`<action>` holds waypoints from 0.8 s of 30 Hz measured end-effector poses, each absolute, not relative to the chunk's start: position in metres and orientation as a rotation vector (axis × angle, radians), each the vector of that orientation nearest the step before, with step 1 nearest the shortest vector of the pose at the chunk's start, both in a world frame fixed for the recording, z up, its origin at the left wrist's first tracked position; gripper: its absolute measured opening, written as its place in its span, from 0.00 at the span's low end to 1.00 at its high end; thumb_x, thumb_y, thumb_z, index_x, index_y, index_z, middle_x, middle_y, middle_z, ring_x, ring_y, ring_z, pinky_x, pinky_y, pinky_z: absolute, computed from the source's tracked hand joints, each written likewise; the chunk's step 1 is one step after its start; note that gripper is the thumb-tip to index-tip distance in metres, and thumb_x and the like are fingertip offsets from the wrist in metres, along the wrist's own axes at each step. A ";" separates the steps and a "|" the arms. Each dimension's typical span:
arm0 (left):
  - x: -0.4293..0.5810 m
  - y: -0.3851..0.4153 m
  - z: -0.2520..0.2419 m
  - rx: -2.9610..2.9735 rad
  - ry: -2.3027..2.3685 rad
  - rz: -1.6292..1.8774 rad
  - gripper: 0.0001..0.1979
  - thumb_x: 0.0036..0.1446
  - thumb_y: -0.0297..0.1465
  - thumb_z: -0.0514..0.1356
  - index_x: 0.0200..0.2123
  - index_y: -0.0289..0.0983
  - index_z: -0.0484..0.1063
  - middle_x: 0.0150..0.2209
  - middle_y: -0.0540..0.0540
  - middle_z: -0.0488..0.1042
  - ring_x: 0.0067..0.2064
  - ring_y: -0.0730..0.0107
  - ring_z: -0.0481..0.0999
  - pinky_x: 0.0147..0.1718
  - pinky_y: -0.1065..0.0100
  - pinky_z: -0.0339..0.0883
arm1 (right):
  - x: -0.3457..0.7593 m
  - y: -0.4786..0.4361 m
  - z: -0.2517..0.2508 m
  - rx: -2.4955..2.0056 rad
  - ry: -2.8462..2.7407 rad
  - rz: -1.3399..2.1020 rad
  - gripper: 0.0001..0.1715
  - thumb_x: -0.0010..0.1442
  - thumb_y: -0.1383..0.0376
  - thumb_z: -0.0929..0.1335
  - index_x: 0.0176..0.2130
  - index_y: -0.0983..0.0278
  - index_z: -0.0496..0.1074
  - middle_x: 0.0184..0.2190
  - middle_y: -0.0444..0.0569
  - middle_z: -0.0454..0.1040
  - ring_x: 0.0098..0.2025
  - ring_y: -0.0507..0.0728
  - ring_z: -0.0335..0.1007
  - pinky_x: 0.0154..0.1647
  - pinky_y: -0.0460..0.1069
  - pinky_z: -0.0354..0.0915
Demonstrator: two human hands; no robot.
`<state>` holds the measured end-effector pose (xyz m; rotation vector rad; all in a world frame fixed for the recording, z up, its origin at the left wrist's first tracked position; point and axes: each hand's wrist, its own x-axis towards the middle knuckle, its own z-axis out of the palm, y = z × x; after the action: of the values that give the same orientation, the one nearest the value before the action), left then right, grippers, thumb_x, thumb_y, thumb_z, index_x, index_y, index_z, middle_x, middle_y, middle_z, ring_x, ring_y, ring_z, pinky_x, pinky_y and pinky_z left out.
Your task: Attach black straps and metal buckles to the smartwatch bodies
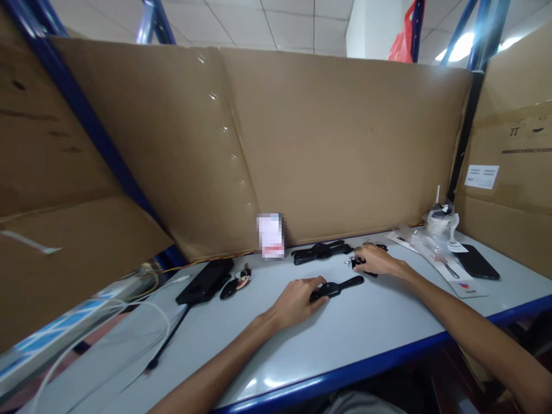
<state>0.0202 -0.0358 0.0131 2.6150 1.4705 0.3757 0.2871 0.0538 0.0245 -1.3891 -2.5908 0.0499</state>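
Note:
My left hand (299,300) is closed round one end of a black elongated part (331,289) that lies on the grey-white tabletop (345,333), its narrow arm pointing right. Farther back and to the right, my right hand (377,260) reaches down with bent fingers at a group of small black and metallic pieces (357,263); what its fingertips hold is too small to make out. Between the hands, toward the back panel, lies a pile of similar black parts (321,251).
A black device (204,282) with a cable and a key fob (229,288) lie left. Plastic packaging (435,259), a wrapped cup (440,221) and a black phone (478,262) are right. Cardboard (345,144) walls the back; a power strip (64,328) is far left.

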 end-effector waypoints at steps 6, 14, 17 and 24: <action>0.019 -0.035 0.011 2.638 1.462 0.395 0.13 0.62 0.38 0.56 0.47 0.41 0.73 0.37 0.46 0.80 0.36 0.61 0.78 0.34 0.67 0.62 | 0.289 0.056 0.024 -1.354 -2.609 0.071 0.23 0.58 0.59 0.71 0.53 0.59 0.77 0.43 0.53 0.79 0.45 0.62 0.73 0.41 0.48 0.61; 0.018 -0.034 0.010 2.653 1.459 0.390 0.14 0.62 0.38 0.56 0.48 0.41 0.73 0.38 0.46 0.80 0.37 0.59 0.79 0.34 0.67 0.63 | 0.289 0.059 0.023 -1.364 -2.592 0.138 0.20 0.57 0.59 0.72 0.49 0.60 0.78 0.41 0.51 0.79 0.44 0.60 0.74 0.41 0.47 0.61; 0.019 -0.034 0.011 2.649 1.460 0.394 0.14 0.62 0.39 0.56 0.48 0.41 0.73 0.38 0.46 0.80 0.37 0.59 0.79 0.35 0.67 0.63 | 0.289 0.058 0.023 -1.431 -2.563 0.130 0.20 0.58 0.58 0.72 0.48 0.62 0.78 0.43 0.53 0.79 0.44 0.61 0.74 0.40 0.47 0.61; 0.019 -0.034 0.011 2.649 1.445 0.416 0.14 0.62 0.37 0.57 0.48 0.40 0.73 0.38 0.46 0.80 0.37 0.59 0.79 0.34 0.67 0.63 | 0.276 0.054 0.018 -1.505 -2.457 -0.041 0.17 0.64 0.59 0.67 0.48 0.63 0.78 0.45 0.56 0.78 0.46 0.61 0.73 0.44 0.48 0.61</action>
<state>0.0194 -0.0339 0.0113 2.6493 1.4447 0.4160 0.2758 0.0539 0.0179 -1.5052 -2.4565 -0.0409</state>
